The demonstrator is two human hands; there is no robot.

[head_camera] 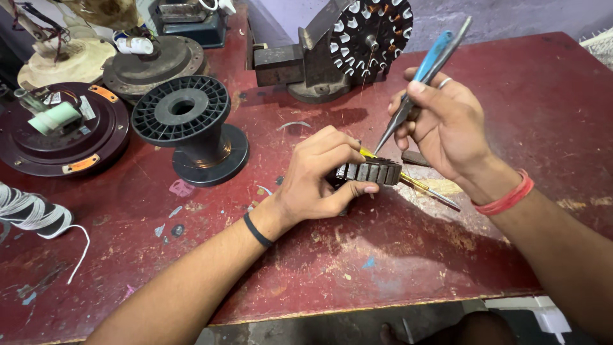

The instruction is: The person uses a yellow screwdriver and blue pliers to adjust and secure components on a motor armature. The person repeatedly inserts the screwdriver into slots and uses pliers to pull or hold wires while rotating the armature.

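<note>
- Nearest, at the bottom edge of the frame, the chipped red tabletop (383,255) ends in a worn wooden lip, and both bare forearms come up over it towards the middle of the frame.
- Just above, at centre, the left hand (322,176) curls round a small dark slotted metal block (373,171), thumb below and fingers over the top; its grip is shut on the block, which sits just off or on the tabletop, I cannot tell which.
- A thin yellow-handled tool (415,184) lies under and behind the block, running towards the lower right.
- To the right and slightly higher, the right hand (444,118) holds long-nosed pliers (421,76) with blue handles, grip closed around the handles, wrist cocked, nose aimed down-left at the block's top edge.
- By my reading, the step in hand is picking at the block's slots with the plier tip; the next move calls for a steady left hold and a fine, short push of the tip.
- Further off, left of centre, an empty black plastic spool (188,124) stands upright.
- At the upper left lie round motor housings (64,137).
- Farthest, at top centre, a vise (306,67) clamps a round wound core (370,35).
</note>
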